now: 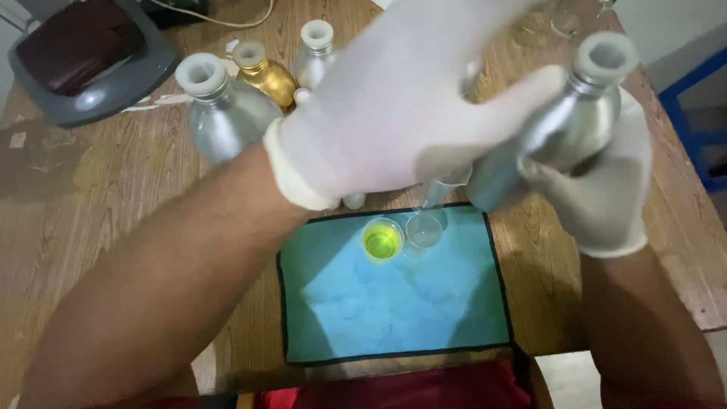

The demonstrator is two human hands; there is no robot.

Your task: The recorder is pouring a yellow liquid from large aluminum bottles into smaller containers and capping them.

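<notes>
Both my hands wear white gloves. My right hand (606, 189) grips a silver metal bottle (560, 129) with a white open neck, tilted above the table's right side. My left hand (386, 113) reaches across the middle, close against that bottle, and seems to pinch a thin clear dropper tube (435, 193). The tube's tip points down into a small clear cup (424, 229). Touching that cup on its left is a small cup of yellow-green liquid (382, 242). Both cups stand at the far edge of a blue cloth mat (394, 310) with a black border.
Behind my left arm stand a silver bottle (219, 113), a gold bottle (266, 76) and another silver bottle (316, 53). A grey device with a dark lid (83, 60) sits at the wooden table's far left. Glassware (560, 23) is at the far right, a blue frame (700, 113) beyond the edge.
</notes>
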